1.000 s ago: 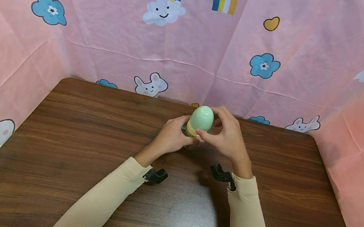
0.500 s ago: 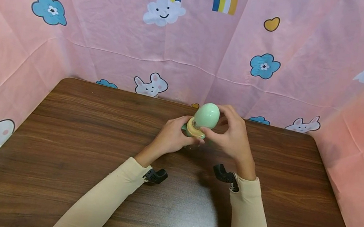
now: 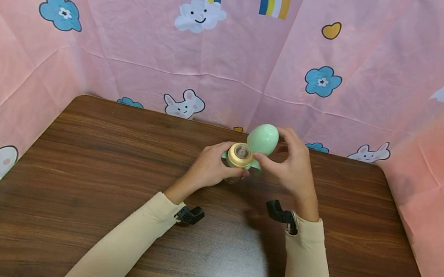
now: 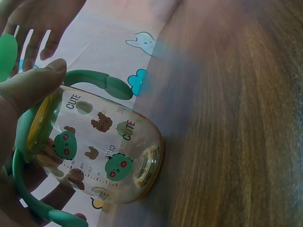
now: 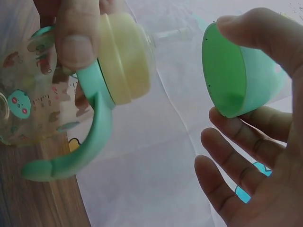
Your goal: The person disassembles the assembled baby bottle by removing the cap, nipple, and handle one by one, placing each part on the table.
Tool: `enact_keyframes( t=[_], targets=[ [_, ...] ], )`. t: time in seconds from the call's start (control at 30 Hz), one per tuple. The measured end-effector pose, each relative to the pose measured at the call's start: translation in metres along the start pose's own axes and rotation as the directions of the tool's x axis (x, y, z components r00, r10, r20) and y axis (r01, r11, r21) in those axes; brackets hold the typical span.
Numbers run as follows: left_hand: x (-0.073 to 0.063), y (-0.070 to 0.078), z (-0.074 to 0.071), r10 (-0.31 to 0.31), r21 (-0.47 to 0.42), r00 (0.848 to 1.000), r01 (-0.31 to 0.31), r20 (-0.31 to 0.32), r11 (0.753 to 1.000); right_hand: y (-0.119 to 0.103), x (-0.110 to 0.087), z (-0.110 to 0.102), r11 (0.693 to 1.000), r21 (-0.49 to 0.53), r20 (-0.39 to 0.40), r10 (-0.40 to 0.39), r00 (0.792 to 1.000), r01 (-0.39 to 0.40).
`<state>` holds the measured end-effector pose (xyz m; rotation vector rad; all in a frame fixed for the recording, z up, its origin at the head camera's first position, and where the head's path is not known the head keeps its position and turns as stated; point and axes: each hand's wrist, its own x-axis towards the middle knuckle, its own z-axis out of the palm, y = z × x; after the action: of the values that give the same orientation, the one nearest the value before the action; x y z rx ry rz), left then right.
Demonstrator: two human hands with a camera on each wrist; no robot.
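Note:
A clear baby bottle (image 4: 102, 142) with printed cartoon figures, green side handles and a yellow collar (image 5: 124, 59) stands on the table. My left hand (image 3: 212, 165) grips it around the neck, thumb on one side and fingers on the other. Its clear nipple (image 5: 173, 35) is bare at the top. To the right of it, my right hand (image 3: 291, 166) pinches the mint-green domed cap (image 3: 263, 139) between thumb and fingers. In the right wrist view the cap is apart from the collar, its hollow side facing the nipple.
The brown wooden table (image 3: 113, 165) extends around both hands. A pink printed cloth (image 3: 244, 55) hangs just behind its far edge and along both sides. Black wrist camera mounts (image 3: 190, 214) sit at both cuffs.
My right hand has lifted the green cap off the bottle and moved it to the right, uncovering the collar and nipple. My left hand has stayed in place on the bottle.

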<state>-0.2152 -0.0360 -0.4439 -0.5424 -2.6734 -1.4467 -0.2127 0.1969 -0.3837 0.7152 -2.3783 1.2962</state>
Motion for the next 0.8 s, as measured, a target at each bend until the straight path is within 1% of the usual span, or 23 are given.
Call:
enact_keyframes(
  t=[0.17, 0.37, 0.8],
  targets=[
    [-0.001, 0.001, 0.0, 0.0, -0.009, 1.0, 0.0, 0.004, 1.0, 0.002, -0.001, -0.005, 1.0, 0.005, -0.006, 0.017, 1.0, -0.017],
    [0.0, 0.001, 0.001, -0.011, -0.01, 1.0, 0.011, 0.008, 1.0, 0.006, -0.004, -0.012, 0.999, -0.015, -0.019, 0.04, 0.999, -0.04],
    [-0.002, 0.001, 0.0, -0.028, -0.015, 1.0, 0.028, 0.009, 0.999, 0.019, -0.01, -0.025, 0.992, -0.018, -0.063, 0.124, 0.99, -0.126]
  ],
)
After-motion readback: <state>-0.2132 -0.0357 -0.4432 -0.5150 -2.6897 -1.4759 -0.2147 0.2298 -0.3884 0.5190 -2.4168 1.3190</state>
